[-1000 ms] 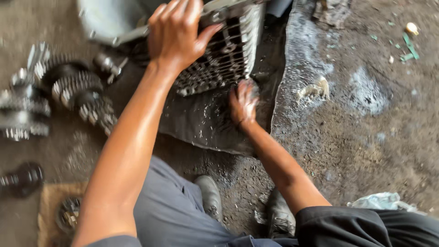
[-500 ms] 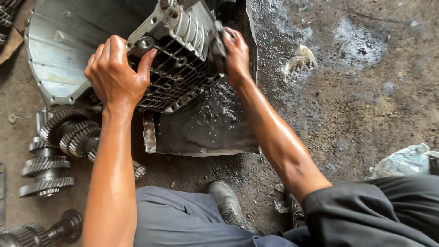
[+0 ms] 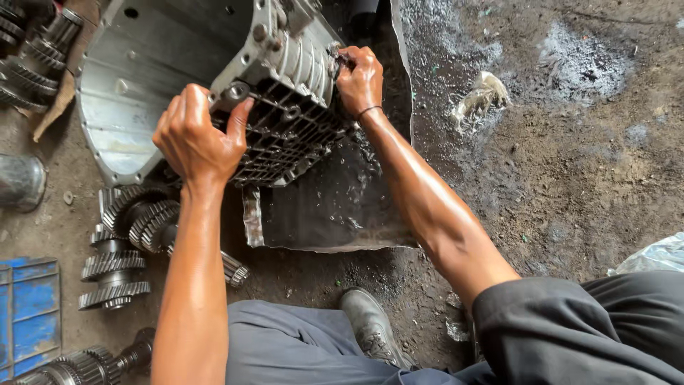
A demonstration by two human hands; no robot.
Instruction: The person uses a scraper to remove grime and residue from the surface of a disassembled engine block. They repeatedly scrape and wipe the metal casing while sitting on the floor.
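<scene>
Oil everywhere: your left hand [image 3: 196, 135] and right hand [image 3: 360, 77], fingers clamped on the ribbed gearbox housing [image 3: 285, 93] at upper centre, could slip and drop it onto the metal sheet [image 3: 335, 207].

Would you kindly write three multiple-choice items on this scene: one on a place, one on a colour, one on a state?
1. Where do the toothed steel gear shafts lie relative to the ribbed grey metal gearbox housing?
A. Inside it
B. On the ground beside it
C. On top of it

2. What colour is the flat slatted panel at the lower left edge?
A. Blue
B. Yellow
C. White

3. What are the left hand and right hand doing?
A. Resting on the knees
B. Holding one gear each
C. Both gripping the housing

Answers: 1 B, gears rest on dirt; 2 A, plainly blue; 3 C, fingers wrap its edges.
</scene>
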